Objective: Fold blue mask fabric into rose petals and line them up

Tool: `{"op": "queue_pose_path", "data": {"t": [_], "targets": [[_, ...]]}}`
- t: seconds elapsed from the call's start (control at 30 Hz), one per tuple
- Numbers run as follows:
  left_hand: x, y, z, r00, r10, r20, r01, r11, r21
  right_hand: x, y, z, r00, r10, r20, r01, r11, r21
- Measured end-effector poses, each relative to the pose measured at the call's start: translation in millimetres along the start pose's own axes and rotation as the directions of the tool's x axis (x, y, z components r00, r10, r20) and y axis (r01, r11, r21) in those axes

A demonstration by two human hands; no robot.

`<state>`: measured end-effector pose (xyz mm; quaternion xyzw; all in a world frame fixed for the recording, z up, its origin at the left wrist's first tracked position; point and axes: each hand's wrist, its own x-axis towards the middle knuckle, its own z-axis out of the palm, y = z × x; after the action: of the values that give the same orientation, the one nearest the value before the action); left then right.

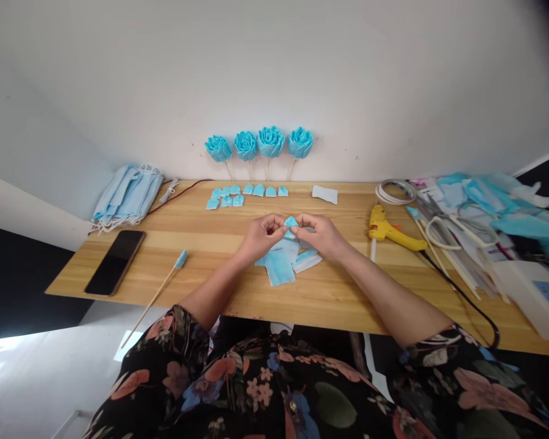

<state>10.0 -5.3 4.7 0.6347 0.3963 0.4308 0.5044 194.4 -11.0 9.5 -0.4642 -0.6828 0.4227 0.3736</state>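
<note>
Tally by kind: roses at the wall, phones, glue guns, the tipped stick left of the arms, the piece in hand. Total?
Blue layered fabric roses on thin sticks: 4
Black rectangular phone: 1
Yellow glue gun: 1
Blue-tipped wooden stick: 1
Small blue fabric piece between left hand and right hand: 1
Total: 8

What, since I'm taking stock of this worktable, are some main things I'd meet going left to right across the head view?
Black phone, left hand, small blue piece held between both hands, right hand, yellow glue gun, heap of blue and white material.
</note>
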Motion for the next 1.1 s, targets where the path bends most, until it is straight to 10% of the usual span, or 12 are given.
{"op": "queue_pose_path", "data": {"t": [0.23,0.5,1.1], "targets": [[-6,4,2,0.984,0.168,-0.063,-0.133,0.918,0.374,0,7,4,0.999,0.037,0.008,-0.037,0.997,0.064],[-2,5,0,0.963,-0.225,0.151,0.264,0.906,-0.331,-5,-3,2,0.999,-0.027,-0.043,0.028,0.999,0.022],[1,10,-3,0.990,-0.141,-0.017,0.130,0.949,-0.289,2,-5,-6,0.994,0.044,-0.096,-0.027,0.986,0.165]]}}
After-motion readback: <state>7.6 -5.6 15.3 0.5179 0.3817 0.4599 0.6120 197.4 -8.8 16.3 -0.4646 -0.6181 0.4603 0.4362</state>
